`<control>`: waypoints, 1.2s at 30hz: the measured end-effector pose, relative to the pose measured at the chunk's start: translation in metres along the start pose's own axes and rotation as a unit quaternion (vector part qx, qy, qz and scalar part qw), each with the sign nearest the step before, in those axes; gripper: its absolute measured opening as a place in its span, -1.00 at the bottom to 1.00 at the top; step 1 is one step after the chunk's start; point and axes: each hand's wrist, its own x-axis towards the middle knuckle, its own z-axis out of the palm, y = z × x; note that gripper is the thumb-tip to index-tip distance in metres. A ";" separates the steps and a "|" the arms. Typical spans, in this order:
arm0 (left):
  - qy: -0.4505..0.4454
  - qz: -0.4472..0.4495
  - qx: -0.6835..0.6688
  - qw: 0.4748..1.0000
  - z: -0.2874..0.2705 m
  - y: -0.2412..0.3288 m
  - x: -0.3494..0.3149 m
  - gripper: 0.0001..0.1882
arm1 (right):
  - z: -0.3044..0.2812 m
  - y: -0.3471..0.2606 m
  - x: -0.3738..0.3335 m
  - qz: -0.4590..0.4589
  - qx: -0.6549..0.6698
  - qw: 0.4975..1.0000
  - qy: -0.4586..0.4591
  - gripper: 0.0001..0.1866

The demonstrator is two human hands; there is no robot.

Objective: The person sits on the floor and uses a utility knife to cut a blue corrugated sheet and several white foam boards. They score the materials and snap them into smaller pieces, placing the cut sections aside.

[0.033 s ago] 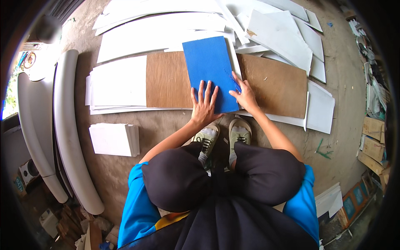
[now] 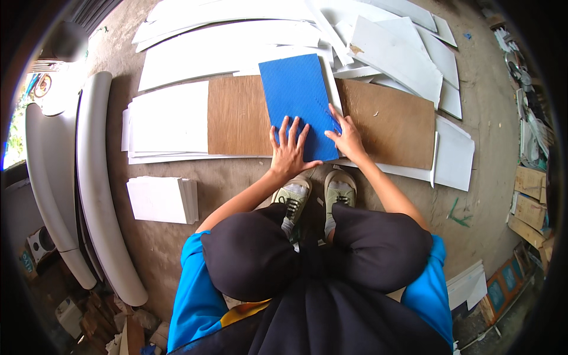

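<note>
A blue ribbed sheet (image 2: pixel 296 89) lies aslant across a brown wood-grained board (image 2: pixel 236 118), its lower edge close to my shoes. My left hand (image 2: pixel 288 155) is pressed flat on the sheet's lower part with the fingers spread. At the sheet's right edge, my right hand (image 2: pixel 350 139) has its fingers curled, thumb and forefinger around something small and dark blue that I cannot make out. Along the right of the blue sheet shows a narrow strip of a white board (image 2: pixel 332 86), partly under it.
White boards (image 2: pixel 231 50) lie in layers beyond, with loose white offcuts (image 2: pixel 396 56) at the far right. A stack of small white panels (image 2: pixel 160 200) stands on the floor at left, near a long white roll (image 2: pixel 106 195). Cardboard boxes (image 2: pixel 529 210) line the right side.
</note>
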 end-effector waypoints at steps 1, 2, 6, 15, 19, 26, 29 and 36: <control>0.002 -0.010 -0.028 1.000 0.000 -0.005 0.005 -0.05 | -0.003 -0.006 -0.001 0.037 0.008 0.999 -0.027 -0.17; -0.032 -0.028 -0.034 0.999 -0.001 -0.016 0.020 -0.11 | -0.003 -0.005 -0.001 0.035 0.013 0.999 -0.029 -0.16; 0.143 -0.013 0.051 0.988 0.005 -0.083 0.096 -0.14 | -0.008 -0.013 -0.001 0.037 0.017 0.999 -0.036 -0.14; 0.143 -0.041 0.045 0.988 0.003 -0.094 0.160 -0.16 | -0.012 -0.020 -0.005 0.045 0.018 0.998 -0.040 -0.17; 0.145 -0.081 0.034 0.986 0.005 -0.089 0.134 -0.15 | -0.012 -0.016 -0.017 -0.037 0.015 0.999 0.011 -0.26; 0.133 -0.116 0.010 0.984 -0.003 -0.078 0.109 -0.19 | -0.047 -0.009 -0.012 0.134 0.367 0.919 -0.053 -0.66; 0.135 -0.121 0.022 0.983 -0.002 -0.080 0.107 -0.18 | -0.063 -0.025 0.002 0.119 0.399 0.908 -0.048 -0.68; 0.168 -0.046 0.000 0.985 -0.005 -0.057 0.109 -0.53 | -0.059 -0.022 0.016 0.216 0.306 0.925 0.065 -0.41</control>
